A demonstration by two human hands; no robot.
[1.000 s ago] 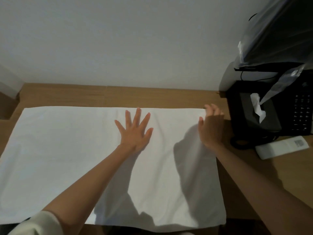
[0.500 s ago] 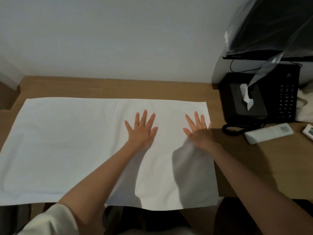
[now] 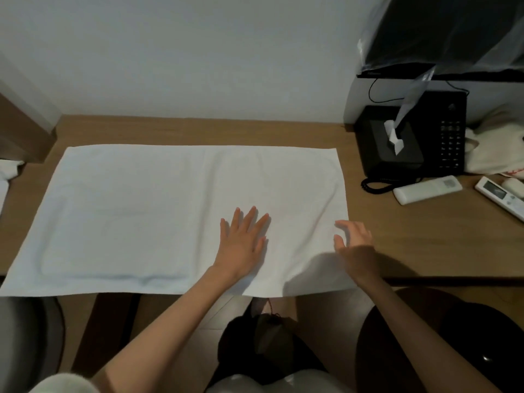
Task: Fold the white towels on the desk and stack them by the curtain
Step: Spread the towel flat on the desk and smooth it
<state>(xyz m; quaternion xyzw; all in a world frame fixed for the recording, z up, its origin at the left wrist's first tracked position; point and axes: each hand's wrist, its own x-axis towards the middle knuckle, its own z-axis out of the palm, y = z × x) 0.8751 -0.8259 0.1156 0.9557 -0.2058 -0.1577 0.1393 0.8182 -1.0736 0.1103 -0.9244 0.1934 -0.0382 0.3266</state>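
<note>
Lying flat across the desk (image 3: 425, 245), white towel (image 3: 141, 211) spread wide under both hands, faintly creased, near edge overhanging, left hand (image 3: 241, 242) pressed palm-down with fingers splayed, right hand (image 3: 355, 245) open, fingers slightly curled, at the towel's right edge, remote (image 3: 426, 190) beyond it.

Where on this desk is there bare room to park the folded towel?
Bare desk lies between the towel edge by the right hand and the remotes; a narrow strip runs behind the towel along the wall. The far right corner is crowded: phone, tissue box.
</note>
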